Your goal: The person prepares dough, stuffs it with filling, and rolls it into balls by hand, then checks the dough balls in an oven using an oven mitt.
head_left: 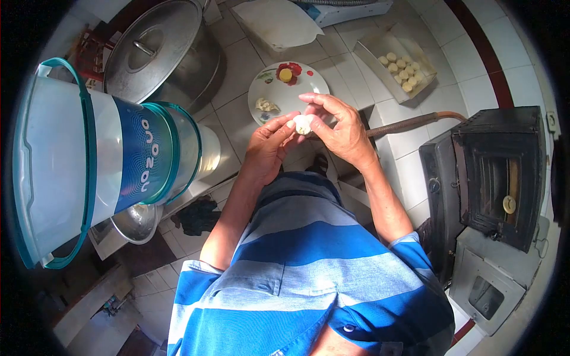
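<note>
Well left of the plate (288, 94), a blue-banded bucket (133, 136) is standing; nearer the plate, a lidded pot (196, 77) is sitting, seemingly kept aside to free working room. On the plate's left part a crumbly white lump (266, 105) is lying, probably for easy reach. At the plate's near edge the left hand (267, 148) is pinching a small white piece (303, 124). A yellow disc (286, 75) is resting toward the plate's far rim. The right hand (341, 127) is steadying the same piece by its thumb, index lifted; light fingertips are presumably sparing something soft. Right of the plate, a tray (369, 54) is keeping pale rounds (405, 71) grouped.
</note>
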`<state>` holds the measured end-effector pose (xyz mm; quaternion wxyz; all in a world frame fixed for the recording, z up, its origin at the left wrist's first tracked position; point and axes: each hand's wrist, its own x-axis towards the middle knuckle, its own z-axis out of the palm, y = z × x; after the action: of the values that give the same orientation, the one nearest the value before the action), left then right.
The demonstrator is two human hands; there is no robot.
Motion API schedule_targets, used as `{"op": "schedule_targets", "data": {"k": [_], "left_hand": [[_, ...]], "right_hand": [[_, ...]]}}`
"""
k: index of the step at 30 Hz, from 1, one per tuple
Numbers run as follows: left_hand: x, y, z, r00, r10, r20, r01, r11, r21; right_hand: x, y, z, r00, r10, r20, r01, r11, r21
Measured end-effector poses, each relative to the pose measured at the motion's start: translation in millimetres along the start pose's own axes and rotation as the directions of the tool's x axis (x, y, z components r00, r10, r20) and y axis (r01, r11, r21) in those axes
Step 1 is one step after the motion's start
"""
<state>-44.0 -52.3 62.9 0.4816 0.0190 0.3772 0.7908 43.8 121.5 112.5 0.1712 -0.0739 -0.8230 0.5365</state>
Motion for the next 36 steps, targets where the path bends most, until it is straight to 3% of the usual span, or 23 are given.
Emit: {"op": "schedule_targets", "data": {"k": [3,5,7,9,12,13,15,19,22,24,28,30,33,36], "left_hand": [[-1.4,2.5,0.8,1.000,-0.014,0.010,0.014,1.000,-0.027],[-0.7,2.6,0.1,0.999,-0.009,0.031,0.011,0.999,-0.051],[-1.5,3.5,4.2,0.998,-0.011,0.058,0.015,0.997,-0.074],[-3.8,7.8,11.1,0.994,0.010,0.110,0.005,0.990,-0.140],[-0.6,1.5,8.4,0.998,0.024,0.050,-0.019,0.995,-0.102],[-0.6,0.7,7.2,0.998,0.024,0.051,-0.019,0.995,-0.100],[-1.4,-0.8,5.7,0.998,0.051,0.043,-0.045,0.992,-0.118],[-3.4,-0.7,8.5,0.999,0.048,-0.007,-0.049,0.991,-0.123],[-3.8,-1.4,7.6,0.999,0.035,0.017,-0.033,0.992,-0.125],[-5.0,1.4,9.4,1.000,0.023,0.007,-0.022,0.992,-0.126],[-6.3,3.3,7.6,0.999,0.027,0.026,-0.024,0.992,-0.122],[-6.2,4.3,8.0,1.000,0.022,0.017,-0.020,0.995,-0.096],[-7.2,5.6,12.0,0.999,0.035,0.002,-0.035,0.996,-0.078],[-7.8,7.6,11.7,1.000,0.020,0.014,-0.018,0.994,-0.109]], "right_hand": [[-1.6,-2.9,-5.8,0.994,-0.108,0.014,0.109,0.990,-0.091],[-5.4,4.4,-7.5,0.930,-0.361,0.063,0.363,0.884,-0.294],[-12.1,7.1,-5.3,0.945,-0.318,0.075,0.324,0.889,-0.322],[-14.3,6.9,0.3,0.983,-0.184,-0.022,0.178,0.969,-0.171],[-16.7,10.8,5.7,0.992,-0.112,-0.049,0.106,0.988,-0.113],[-16.6,8.4,6.6,0.992,-0.113,-0.051,0.107,0.988,-0.112],[-15.8,1.5,6.6,0.953,-0.291,-0.084,0.266,0.937,-0.228],[-15.4,1.7,0.7,0.954,-0.297,-0.041,0.278,0.927,-0.253],[-10.2,5.5,-2.2,0.928,-0.372,0.012,0.357,0.881,-0.311],[-7.7,11.0,-3.6,0.864,-0.501,0.050,0.476,0.779,-0.408],[-10.8,6.3,-0.6,0.880,-0.474,0.022,0.445,0.808,-0.386],[-11.6,-4.0,1.8,0.946,-0.320,-0.055,0.298,0.923,-0.244],[-6.0,9.9,2.0,0.902,-0.431,-0.011,0.404,0.855,-0.325],[-5.7,14.5,4.1,0.924,-0.381,-0.017,0.367,0.900,-0.236]]}}
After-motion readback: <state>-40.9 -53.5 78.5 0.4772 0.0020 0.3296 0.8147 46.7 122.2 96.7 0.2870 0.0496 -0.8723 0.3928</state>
